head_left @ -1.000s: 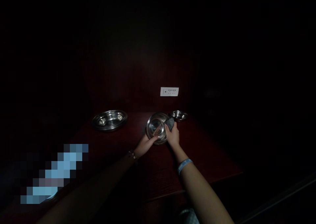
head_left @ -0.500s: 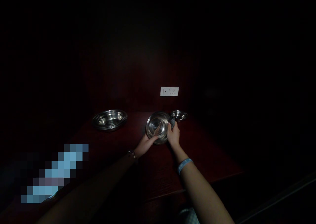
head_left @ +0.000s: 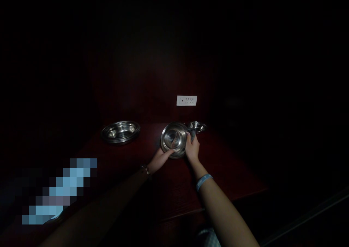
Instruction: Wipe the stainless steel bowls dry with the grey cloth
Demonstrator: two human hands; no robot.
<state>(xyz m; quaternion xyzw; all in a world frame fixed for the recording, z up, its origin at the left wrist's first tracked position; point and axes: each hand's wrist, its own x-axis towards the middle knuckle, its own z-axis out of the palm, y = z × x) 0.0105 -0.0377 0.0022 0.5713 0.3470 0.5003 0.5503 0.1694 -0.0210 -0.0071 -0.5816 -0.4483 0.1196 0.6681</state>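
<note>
A shiny steel bowl (head_left: 169, 134) is tilted with its inside towards me, above the dark red table (head_left: 223, 174). My left hand (head_left: 160, 160) is closed on its lower left rim, thumb lying over the inside. On the bowl's right side, my right hand (head_left: 193, 149) is closed around a grey cloth (head_left: 193, 133) held against the rim. Most of the cloth is hidden by the fingers. Just behind that hand stands a smaller-looking steel bowl (head_left: 200, 126).
Steel basins (head_left: 121, 140), apparently nested, sit at the table's left. A white socket panel (head_left: 187, 100) is on the wall behind. At lower left lies a pixelated light-blue patch (head_left: 65, 189). The surroundings are very dark.
My right hand and the grey cloth have shifted slightly right along the bowl's rim. My left hand keeps its hold, and the bowl is almost unmoved.
</note>
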